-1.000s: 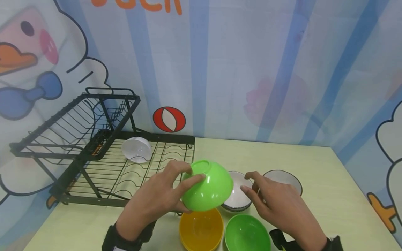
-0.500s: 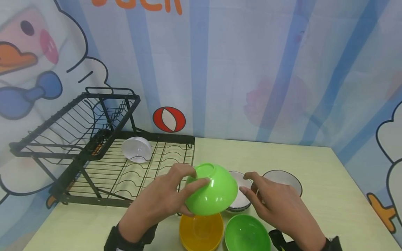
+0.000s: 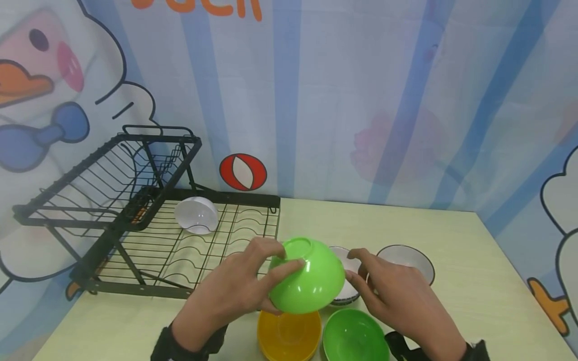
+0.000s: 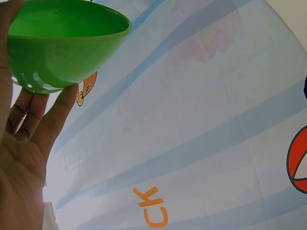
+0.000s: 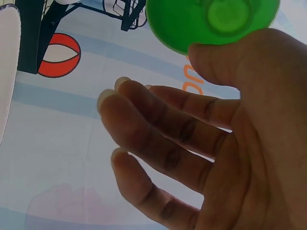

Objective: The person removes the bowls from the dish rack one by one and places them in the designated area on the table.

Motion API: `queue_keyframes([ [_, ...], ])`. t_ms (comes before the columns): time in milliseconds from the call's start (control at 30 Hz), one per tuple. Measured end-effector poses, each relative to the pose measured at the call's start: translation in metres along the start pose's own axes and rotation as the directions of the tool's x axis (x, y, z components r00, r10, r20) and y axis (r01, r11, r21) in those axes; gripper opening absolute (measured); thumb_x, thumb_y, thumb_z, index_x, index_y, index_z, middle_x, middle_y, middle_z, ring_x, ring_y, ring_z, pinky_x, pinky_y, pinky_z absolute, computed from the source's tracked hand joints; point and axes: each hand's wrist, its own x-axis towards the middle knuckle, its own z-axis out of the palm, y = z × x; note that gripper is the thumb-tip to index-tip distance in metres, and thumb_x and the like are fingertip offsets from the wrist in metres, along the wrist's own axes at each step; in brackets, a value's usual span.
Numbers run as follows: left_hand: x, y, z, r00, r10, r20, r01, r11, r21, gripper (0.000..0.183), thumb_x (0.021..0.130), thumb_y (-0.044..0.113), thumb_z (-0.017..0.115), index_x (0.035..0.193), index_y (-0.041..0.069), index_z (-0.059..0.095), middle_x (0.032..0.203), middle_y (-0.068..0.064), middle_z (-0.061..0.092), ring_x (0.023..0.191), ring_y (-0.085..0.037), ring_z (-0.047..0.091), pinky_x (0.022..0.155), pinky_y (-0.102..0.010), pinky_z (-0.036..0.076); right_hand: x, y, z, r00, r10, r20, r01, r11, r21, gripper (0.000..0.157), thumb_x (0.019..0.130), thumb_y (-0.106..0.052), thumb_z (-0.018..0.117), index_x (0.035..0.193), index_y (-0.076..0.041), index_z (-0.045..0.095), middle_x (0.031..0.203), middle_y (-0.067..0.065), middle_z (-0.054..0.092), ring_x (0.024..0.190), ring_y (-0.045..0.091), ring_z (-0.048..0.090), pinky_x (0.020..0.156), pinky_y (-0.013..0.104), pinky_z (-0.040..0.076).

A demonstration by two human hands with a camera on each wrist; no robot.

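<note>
My left hand (image 3: 239, 283) holds a light green bowl (image 3: 311, 283) by its base and side. The bowl is tipped, its foot ring toward the head camera. In the left wrist view, fingers of the left hand (image 4: 26, 153) press against the underside of the bowl (image 4: 62, 60). To its right is my right hand (image 3: 395, 288), fingers loosely bent and holding nothing. In the right wrist view its thumb (image 5: 216, 60) overlaps the bowl's rim; whether they touch I cannot tell. A yellow bowl (image 3: 289, 336) and a darker green bowl (image 3: 355, 336) stand below the hands.
Behind the held bowl sits a partly hidden white bowl (image 3: 348, 292). Another white bowl (image 3: 411, 256) lies behind the right hand. A black dish rack (image 3: 135, 288) occupies the table's left, with a white bowl (image 3: 196, 214) tilted in it. A printed backdrop (image 3: 329, 100) hangs behind.
My left hand has carried the light green bowl slightly right and down, closer to the right hand. The right hand has barely shifted.
</note>
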Motion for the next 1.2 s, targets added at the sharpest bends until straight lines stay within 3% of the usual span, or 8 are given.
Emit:
queue_keyframes([
  [233, 0.002, 0.001, 0.001, 1.000, 0.020, -0.007, -0.021, 1.000, -0.009, 0.085, 0.060, 0.036, 0.085, 0.128, 0.017, 0.038, 0.115, -0.011, 0.041, 0.103, -0.025, 0.047, 0.075, -0.032, 0.057, -0.001, 0.001, 0.000, 0.999, -0.029, -0.027, 0.028, 0.999, -0.018, 0.030, 0.092, -0.030, 0.058, 0.120, -0.018, 0.053, 0.078, -0.014, 0.061, 0.057, -0.006, 0.049, 0.046, 0.020, 0.045],
  [700, 0.003, 0.003, 0.006, 0.998, 0.052, -0.036, -0.051, 0.999, 0.011, 0.084, 0.060, 0.041, 0.084, 0.127, 0.017, 0.039, 0.114, -0.010, 0.042, 0.100, -0.023, 0.047, 0.068, -0.024, 0.057, 0.000, -0.002, -0.001, 0.999, -0.034, -0.022, 0.033, 0.998, -0.046, 0.033, 0.090, -0.026, 0.061, 0.121, -0.017, 0.054, 0.076, -0.014, 0.061, 0.058, -0.005, 0.050, 0.045, 0.020, 0.045],
  [1067, 0.004, 0.007, 0.009, 0.999, 0.011, 0.039, -0.010, 1.000, -0.020, 0.083, 0.063, 0.040, 0.083, 0.128, 0.020, 0.035, 0.115, -0.009, 0.042, 0.099, -0.020, 0.047, 0.066, -0.024, 0.055, 0.000, -0.003, 0.000, 0.999, -0.045, -0.022, 0.044, 0.998, -0.052, 0.035, 0.089, -0.023, 0.062, 0.122, -0.018, 0.052, 0.076, -0.015, 0.058, 0.057, -0.004, 0.048, 0.046, 0.020, 0.044],
  [1200, 0.003, 0.007, 0.010, 0.999, 0.022, 0.035, -0.022, 1.000, -0.008, 0.083, 0.063, 0.042, 0.082, 0.128, 0.020, 0.035, 0.116, -0.009, 0.040, 0.098, -0.019, 0.048, 0.066, -0.023, 0.055, -0.001, -0.003, 0.001, 0.999, -0.037, -0.017, 0.036, 0.998, -0.048, 0.034, 0.089, -0.022, 0.061, 0.122, -0.018, 0.053, 0.076, -0.015, 0.059, 0.059, -0.004, 0.049, 0.047, 0.020, 0.045],
])
